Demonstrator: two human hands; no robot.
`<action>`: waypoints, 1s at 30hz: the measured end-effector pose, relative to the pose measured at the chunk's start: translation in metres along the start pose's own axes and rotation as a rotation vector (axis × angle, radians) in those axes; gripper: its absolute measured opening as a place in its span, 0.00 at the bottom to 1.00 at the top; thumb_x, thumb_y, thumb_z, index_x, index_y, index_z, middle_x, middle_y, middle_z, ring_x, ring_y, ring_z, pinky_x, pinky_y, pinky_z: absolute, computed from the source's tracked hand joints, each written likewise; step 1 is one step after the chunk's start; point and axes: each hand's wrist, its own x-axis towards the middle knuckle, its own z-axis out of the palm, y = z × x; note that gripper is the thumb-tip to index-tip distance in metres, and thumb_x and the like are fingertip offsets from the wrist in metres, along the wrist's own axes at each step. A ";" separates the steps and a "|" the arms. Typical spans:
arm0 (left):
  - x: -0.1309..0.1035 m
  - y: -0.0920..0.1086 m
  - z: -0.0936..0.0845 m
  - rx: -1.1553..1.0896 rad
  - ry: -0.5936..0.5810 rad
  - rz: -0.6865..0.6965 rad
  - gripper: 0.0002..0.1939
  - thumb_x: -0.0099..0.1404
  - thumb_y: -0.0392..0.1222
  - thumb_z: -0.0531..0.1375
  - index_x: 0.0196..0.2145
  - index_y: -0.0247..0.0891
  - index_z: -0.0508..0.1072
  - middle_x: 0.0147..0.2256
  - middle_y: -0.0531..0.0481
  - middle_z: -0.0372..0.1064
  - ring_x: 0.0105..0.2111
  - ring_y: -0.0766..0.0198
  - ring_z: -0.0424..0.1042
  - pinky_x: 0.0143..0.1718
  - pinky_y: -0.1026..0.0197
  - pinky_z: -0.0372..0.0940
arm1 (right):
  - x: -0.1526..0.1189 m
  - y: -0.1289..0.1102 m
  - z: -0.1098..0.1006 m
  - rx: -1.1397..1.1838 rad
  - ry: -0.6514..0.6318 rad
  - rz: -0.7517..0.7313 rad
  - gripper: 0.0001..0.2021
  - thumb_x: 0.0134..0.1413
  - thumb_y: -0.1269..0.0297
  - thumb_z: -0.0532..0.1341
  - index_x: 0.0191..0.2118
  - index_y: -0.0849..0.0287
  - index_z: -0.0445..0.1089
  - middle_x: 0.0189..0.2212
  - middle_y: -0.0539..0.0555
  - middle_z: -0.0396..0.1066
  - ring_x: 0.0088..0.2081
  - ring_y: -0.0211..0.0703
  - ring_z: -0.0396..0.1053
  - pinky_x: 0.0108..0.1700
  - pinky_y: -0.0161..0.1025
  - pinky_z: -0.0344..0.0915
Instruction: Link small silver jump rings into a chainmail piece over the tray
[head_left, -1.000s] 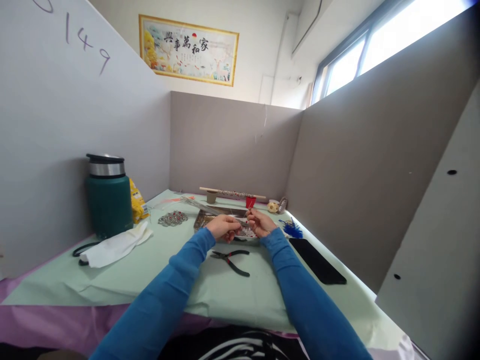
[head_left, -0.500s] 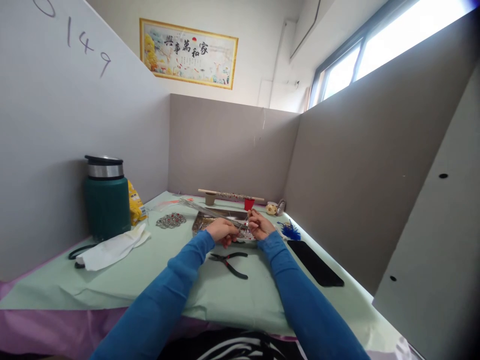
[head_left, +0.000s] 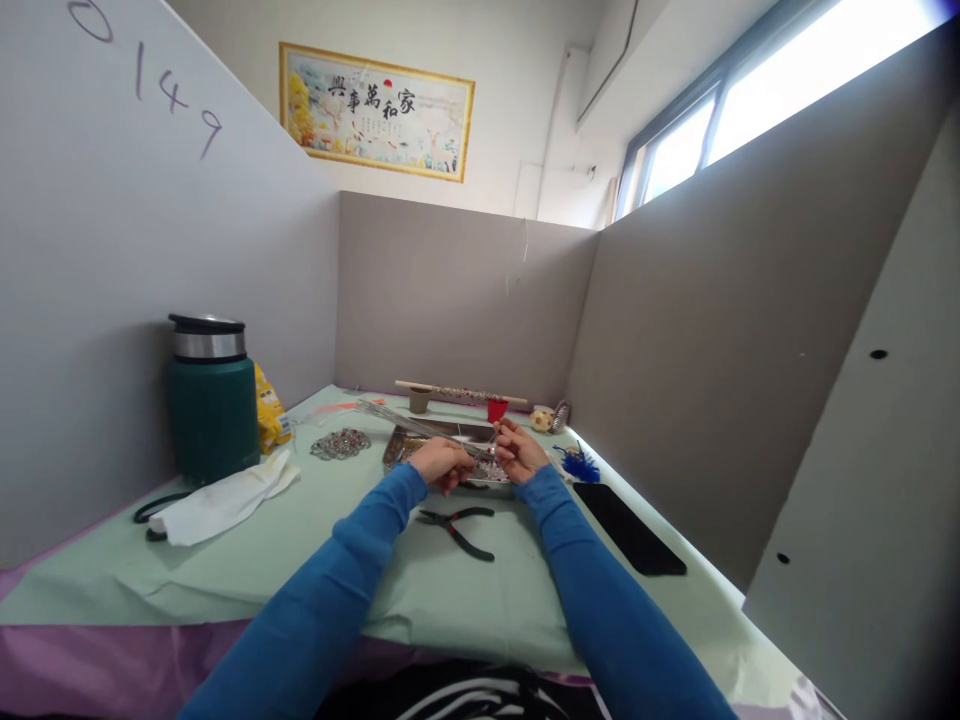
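Note:
Over the metal tray (head_left: 391, 452), my left hand (head_left: 444, 463) and my right hand (head_left: 520, 452) are close together, fingers pinched. A thin wire (head_left: 484, 455) seems to run between them; its ends are hidden by the fingers. A bundle of straight thin wires (head_left: 397, 415) lies slantwise across the tray. Small red and clear beads (head_left: 491, 470) show in the tray between my hands. Just nearer to me, pliers (head_left: 459, 530) with dark handles lie spread on the green cloth.
Left are a heap of beaded wire pieces (head_left: 340, 444), a white cloth (head_left: 225, 498) and a green flask (head_left: 210, 415). Behind the tray, a stick (head_left: 459, 391) rests across a brown cup (head_left: 420, 401) and a red cup (head_left: 496, 410). A black phone (head_left: 628, 528) lies right.
The view has shifted slightly. Both hands stay over the tray in almost the same pinched pose.

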 end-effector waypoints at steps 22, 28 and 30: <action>-0.009 0.006 -0.001 -0.070 0.050 0.025 0.07 0.50 0.37 0.59 0.19 0.31 0.68 0.14 0.53 0.59 0.10 0.73 0.53 0.10 0.66 0.49 | 0.005 0.004 -0.003 -0.161 0.073 -0.184 0.15 0.33 0.74 0.66 0.31 0.60 0.64 0.28 0.49 0.71 0.16 0.25 0.57 0.13 0.23 0.47; -0.007 0.004 -0.002 -0.083 0.042 0.037 0.07 0.50 0.37 0.58 0.18 0.32 0.67 0.13 0.54 0.59 0.10 0.72 0.54 0.09 0.66 0.49 | 0.004 0.005 -0.003 -0.184 0.090 -0.216 0.15 0.31 0.73 0.66 0.31 0.60 0.65 0.28 0.49 0.71 0.16 0.25 0.57 0.13 0.24 0.47; -0.007 0.005 -0.002 -0.083 0.047 0.026 0.06 0.50 0.36 0.57 0.19 0.31 0.67 0.13 0.53 0.59 0.10 0.72 0.54 0.09 0.66 0.48 | 0.004 0.005 -0.002 -0.188 0.093 -0.218 0.15 0.30 0.73 0.66 0.31 0.60 0.65 0.28 0.49 0.72 0.16 0.25 0.57 0.13 0.24 0.47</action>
